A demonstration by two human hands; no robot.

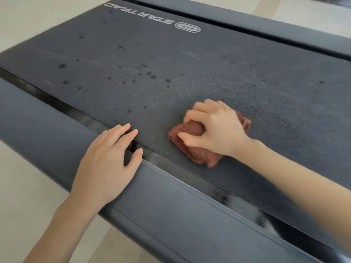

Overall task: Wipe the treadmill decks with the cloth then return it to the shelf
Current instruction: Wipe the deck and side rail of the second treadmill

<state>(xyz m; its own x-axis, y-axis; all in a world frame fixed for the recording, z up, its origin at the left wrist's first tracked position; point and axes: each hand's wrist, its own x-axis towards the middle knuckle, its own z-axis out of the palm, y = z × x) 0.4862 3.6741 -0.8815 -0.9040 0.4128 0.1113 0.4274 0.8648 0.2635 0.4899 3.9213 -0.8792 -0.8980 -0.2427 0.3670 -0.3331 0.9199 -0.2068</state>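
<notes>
A dark grey treadmill deck point(171, 76) fills the view, its belt dotted with dark wet spots and printed with a white logo at the top. A bunched reddish-brown cloth point(191, 147) lies on the belt near its near edge. My right hand point(212, 128) grips the cloth from above, fingers curled into it, pressing it on the belt. My left hand point(106, 164) rests flat on the near side rail point(171, 205), fingers straight and reaching the belt's edge.
A second grey side rail point(247, 21) runs along the far side of the belt. Pale tiled floor point(24, 196) shows at the lower left and the upper corners.
</notes>
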